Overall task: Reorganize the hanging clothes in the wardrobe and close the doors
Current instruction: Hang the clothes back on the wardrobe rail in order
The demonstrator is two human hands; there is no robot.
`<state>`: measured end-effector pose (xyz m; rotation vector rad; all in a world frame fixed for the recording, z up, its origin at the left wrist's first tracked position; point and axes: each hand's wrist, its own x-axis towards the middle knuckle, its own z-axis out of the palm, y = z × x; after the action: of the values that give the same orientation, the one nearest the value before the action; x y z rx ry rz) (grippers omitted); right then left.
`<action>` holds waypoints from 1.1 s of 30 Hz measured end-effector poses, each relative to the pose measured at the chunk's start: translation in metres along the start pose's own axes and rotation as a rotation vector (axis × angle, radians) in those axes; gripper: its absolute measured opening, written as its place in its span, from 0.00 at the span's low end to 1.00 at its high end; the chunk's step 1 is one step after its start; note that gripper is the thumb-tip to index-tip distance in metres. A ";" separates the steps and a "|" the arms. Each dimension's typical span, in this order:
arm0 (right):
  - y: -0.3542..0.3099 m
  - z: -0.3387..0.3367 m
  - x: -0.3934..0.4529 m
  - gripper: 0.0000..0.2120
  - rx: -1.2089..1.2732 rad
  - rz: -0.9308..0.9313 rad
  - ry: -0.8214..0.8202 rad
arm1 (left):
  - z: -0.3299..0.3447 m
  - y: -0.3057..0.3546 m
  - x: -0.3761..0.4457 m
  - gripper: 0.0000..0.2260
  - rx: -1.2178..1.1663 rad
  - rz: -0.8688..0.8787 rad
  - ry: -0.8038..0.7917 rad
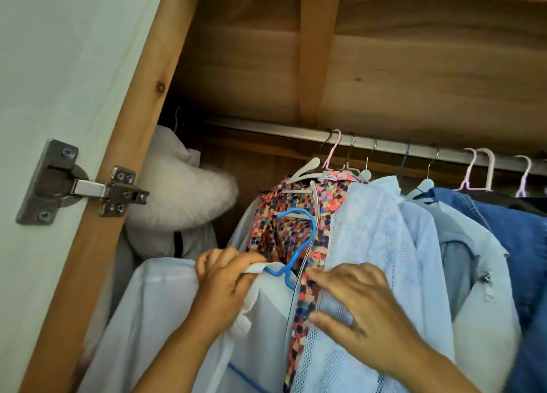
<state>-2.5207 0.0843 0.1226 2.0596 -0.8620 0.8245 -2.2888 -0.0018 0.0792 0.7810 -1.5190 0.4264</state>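
My left hand (pixel 223 283) grips the collar of a pale white garment (pixel 154 312) on a blue hanger (pixel 299 241), held below the metal rail (pixel 266 127) and off it. My right hand (pixel 359 307) lies with spread fingers on a white mesh garment (pixel 373 238), pressing it to the right. Between the hands hangs a multicoloured patterned dress (pixel 275 230) on a white hanger. Further right on the rail hang a light grey jacket (pixel 461 244) and blue denim clothes (pixel 515 230), on pink and wire hangers.
The open white wardrobe door (pixel 44 67) stands at the left, fixed by a metal hinge (pixel 85 185) to the wooden frame (pixel 133 126). A white fluffy garment (pixel 183 194) hangs at the far left of the rail. A stretch of rail between it and the dress is bare.
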 end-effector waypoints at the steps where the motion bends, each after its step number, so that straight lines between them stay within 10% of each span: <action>1: 0.002 0.002 -0.006 0.29 -0.063 0.005 -0.041 | -0.003 -0.001 0.003 0.12 0.005 0.016 0.003; 7: 0.032 -0.017 -0.042 0.37 -0.299 0.047 -0.108 | -0.012 -0.005 0.001 0.13 0.016 -0.011 -0.020; 18: 0.060 -0.054 -0.103 0.31 0.097 0.283 -0.172 | -0.027 0.016 0.014 0.24 -0.153 -0.157 0.007; 33: -0.005 -0.131 -0.117 0.20 0.269 0.398 -0.132 | -0.012 0.101 0.027 0.08 -0.319 -0.074 -0.084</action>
<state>-2.6183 0.2286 0.0992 2.2270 -1.3240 1.0731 -2.3490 0.0709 0.1254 0.6066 -1.5814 0.0926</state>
